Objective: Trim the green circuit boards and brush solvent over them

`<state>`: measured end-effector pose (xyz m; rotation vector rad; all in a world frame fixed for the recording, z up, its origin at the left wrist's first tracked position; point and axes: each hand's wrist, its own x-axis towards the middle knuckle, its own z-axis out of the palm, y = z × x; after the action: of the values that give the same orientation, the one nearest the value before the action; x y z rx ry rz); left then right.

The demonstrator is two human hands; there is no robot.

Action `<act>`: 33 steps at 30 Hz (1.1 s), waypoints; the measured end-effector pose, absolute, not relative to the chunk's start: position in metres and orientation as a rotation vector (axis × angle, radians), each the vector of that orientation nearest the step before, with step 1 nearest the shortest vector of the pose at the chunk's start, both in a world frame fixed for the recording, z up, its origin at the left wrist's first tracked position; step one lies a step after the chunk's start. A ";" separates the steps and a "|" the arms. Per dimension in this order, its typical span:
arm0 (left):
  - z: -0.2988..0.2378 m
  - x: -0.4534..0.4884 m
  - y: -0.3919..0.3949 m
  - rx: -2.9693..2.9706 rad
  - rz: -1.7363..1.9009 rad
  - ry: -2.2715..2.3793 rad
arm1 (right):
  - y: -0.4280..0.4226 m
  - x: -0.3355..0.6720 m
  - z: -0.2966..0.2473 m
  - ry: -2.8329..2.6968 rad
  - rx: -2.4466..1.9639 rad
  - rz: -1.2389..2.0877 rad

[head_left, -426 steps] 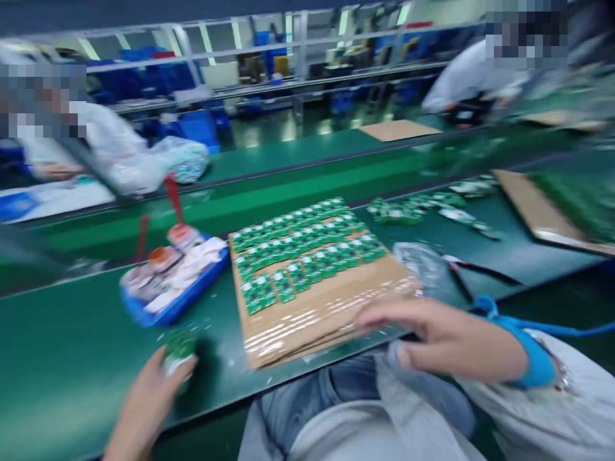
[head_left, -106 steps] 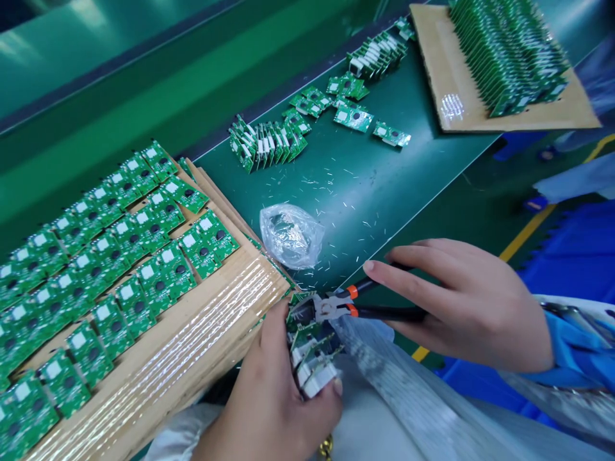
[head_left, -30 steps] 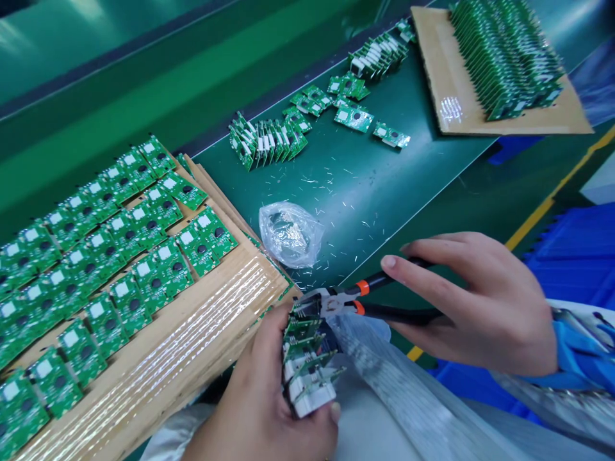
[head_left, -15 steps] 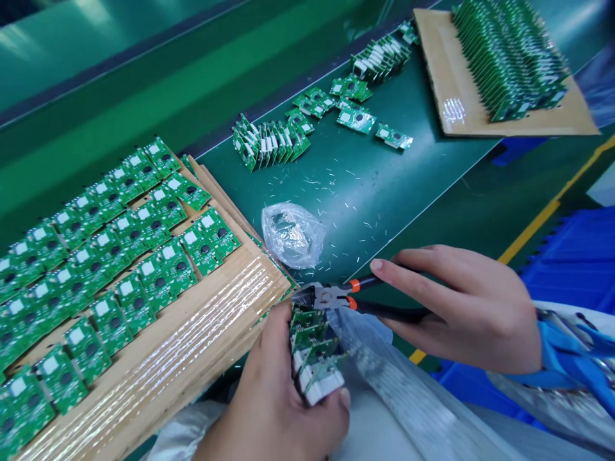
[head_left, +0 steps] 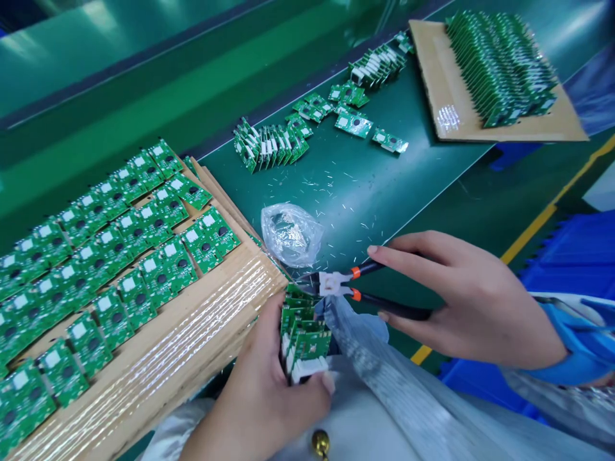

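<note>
My left hand (head_left: pixel 269 384) is closed around a small stack of green circuit boards (head_left: pixel 307 342) with white parts along their lower edge. Its thumb presses on the near end of the stack. In my right hand (head_left: pixel 461 301) is a pair of cutting pliers (head_left: pixel 336 283) with black handles and orange bands. The jaws lie at the far end of the held stack, pointing left; whether they touch a board I cannot make out. A crumpled clear plastic bag (head_left: pixel 292 235) rests on the green bench just beyond the jaws.
Cardboard sheets (head_left: pixel 192 339) at the left carry rows of circuit boards (head_left: pixel 120 224). More boards (head_left: pixel 273 146) stand and lie along the bench's back edge. At the far right, cardboard (head_left: pixel 449 121) bears a dense board stack (head_left: pixel 500 70). Thin wire clippings (head_left: pixel 343 207) litter the bench (head_left: pixel 384 179).
The held stack has tilted and shifted slightly up and left, showing more of a board's face. The pliers have turned a little, still at its far end. The view has shifted slightly.
</note>
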<state>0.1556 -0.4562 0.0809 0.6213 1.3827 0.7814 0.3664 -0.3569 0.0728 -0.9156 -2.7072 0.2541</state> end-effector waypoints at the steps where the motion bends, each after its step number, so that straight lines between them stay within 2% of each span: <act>1: 0.082 0.157 -0.459 0.612 0.797 1.414 | -0.357 0.367 0.074 -2.709 -0.858 0.222; 7: 0.084 0.158 -0.474 0.645 0.781 1.503 | -0.355 0.367 0.083 -2.724 -0.699 0.029; 16: 0.077 0.154 -0.479 0.779 0.739 1.540 | -0.354 0.360 0.086 -2.715 -0.633 -0.075; 33: 0.084 0.162 -0.468 0.703 0.819 1.526 | -0.355 0.362 0.076 -2.705 -0.584 0.002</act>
<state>0.1625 -0.4678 0.0838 0.7033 1.5261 0.8188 0.3617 -0.3551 0.0765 -0.5841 -2.7047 0.0017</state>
